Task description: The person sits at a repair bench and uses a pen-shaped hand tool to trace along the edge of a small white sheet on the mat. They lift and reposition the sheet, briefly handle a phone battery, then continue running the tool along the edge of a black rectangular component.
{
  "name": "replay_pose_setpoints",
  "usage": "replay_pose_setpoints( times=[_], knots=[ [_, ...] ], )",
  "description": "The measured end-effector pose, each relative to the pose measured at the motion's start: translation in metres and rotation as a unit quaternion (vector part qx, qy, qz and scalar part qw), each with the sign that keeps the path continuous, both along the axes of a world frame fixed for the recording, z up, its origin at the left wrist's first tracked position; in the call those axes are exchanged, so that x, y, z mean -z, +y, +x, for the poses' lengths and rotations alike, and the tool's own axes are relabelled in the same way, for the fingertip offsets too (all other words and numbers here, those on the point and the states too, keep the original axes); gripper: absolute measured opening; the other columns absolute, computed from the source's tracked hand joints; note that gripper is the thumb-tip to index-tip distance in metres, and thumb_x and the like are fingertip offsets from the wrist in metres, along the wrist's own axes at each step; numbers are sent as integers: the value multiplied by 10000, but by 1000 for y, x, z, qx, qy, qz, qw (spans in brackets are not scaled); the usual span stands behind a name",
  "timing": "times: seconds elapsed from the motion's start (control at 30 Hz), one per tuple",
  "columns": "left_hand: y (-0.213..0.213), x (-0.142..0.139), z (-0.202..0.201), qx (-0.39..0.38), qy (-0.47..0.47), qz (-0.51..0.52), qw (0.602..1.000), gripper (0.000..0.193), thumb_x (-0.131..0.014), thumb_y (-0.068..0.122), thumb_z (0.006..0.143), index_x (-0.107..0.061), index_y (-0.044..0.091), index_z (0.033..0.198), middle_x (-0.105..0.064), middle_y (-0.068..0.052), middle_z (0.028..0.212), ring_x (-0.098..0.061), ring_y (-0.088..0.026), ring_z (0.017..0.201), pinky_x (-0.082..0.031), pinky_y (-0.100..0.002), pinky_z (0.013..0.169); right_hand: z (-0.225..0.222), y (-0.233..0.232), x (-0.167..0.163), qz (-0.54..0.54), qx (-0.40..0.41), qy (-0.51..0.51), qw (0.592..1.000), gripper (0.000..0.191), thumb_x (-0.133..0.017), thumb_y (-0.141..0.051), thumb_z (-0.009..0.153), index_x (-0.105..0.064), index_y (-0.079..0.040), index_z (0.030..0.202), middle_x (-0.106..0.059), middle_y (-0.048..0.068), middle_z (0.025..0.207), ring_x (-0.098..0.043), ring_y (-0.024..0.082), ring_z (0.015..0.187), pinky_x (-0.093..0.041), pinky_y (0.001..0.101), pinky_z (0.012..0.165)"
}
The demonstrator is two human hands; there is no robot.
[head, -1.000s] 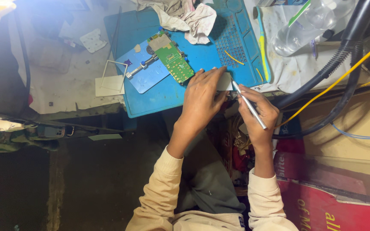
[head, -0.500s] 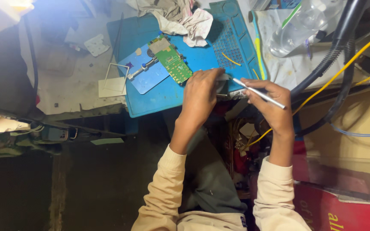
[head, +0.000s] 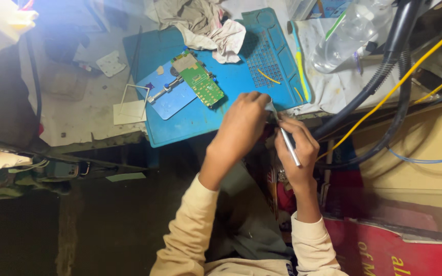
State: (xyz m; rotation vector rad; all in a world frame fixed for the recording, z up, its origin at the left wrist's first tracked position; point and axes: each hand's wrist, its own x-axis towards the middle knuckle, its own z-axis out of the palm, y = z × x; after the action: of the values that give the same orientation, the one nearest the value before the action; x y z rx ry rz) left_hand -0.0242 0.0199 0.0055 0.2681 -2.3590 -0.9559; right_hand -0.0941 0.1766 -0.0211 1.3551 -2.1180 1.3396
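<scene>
My left hand point(head: 241, 125) hovers over the near edge of the blue work mat point(head: 190, 122), fingers curled around a small pale piece point(head: 271, 106) at its fingertips. My right hand point(head: 295, 148) holds a thin silver tool point(head: 288, 144) like a pen, its tip touching that piece. A green circuit board point(head: 200, 81) lies clamped in a blue holder point(head: 169, 94) on the mat, a little beyond and left of my hands.
A crumpled grey-white rag point(head: 205, 23) lies at the mat's far edge. A clear plastic bottle point(head: 346, 36) rests on white cloth at the right. Black hoses point(head: 379, 76) and yellow wires point(head: 415, 66) cross the right side. A red box point(head: 400, 250) sits near my right elbow.
My right hand swung the silver tool from pointing out to the right to standing nearly upright, tip at the piece in my left hand. Both hands stay together at the mat's near edge.
</scene>
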Motion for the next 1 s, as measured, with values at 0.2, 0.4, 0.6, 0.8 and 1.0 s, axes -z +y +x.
replay_pose_setpoints(
  times=[0.2,0.4,0.6,0.8,1.0],
  knots=[
    [33,17,-1,-78,47,-29,995,474,-719,37,744,-597,-96,1182,-624,-278,1268,-559,-465,1252,-447,-496,1078,-6,6,-2,-2,-9,-27,1000,205,-691,133,924,-672,51,1110,-730,194,1218,-735,286,1150,-579,364,1017],
    [10,19,2,-20,38,-45,998,436,-657,-64,810,-588,-46,1240,-628,-237,1299,-572,-423,1281,-463,-461,1103,-25,20,-12,-15,-56,-164,985,215,-674,112,958,-689,54,1165,-725,186,1260,-708,203,1135,-565,306,997],
    [-33,9,17,111,37,50,992,689,-694,-27,764,-449,-57,1407,-544,-255,1327,-527,-444,1253,-467,-454,1045,-10,27,-15,8,-79,-182,980,204,-674,88,942,-693,40,1140,-730,167,1252,-723,192,1096,-582,290,953],
    [-17,13,15,30,49,60,997,620,-766,35,811,-512,-27,1373,-599,-205,1273,-564,-412,1175,-468,-450,1021,9,25,-2,-24,-77,-188,979,177,-671,72,957,-688,42,1130,-722,184,1256,-726,223,1138,-577,317,996],
    [-20,17,5,-3,50,90,995,562,-801,36,764,-600,-4,1287,-633,-167,1191,-575,-400,1095,-473,-455,954,17,37,12,-67,-77,-272,957,167,-657,44,988,-666,42,1155,-697,208,1289,-720,244,1144,-590,343,1006]
  ],
)
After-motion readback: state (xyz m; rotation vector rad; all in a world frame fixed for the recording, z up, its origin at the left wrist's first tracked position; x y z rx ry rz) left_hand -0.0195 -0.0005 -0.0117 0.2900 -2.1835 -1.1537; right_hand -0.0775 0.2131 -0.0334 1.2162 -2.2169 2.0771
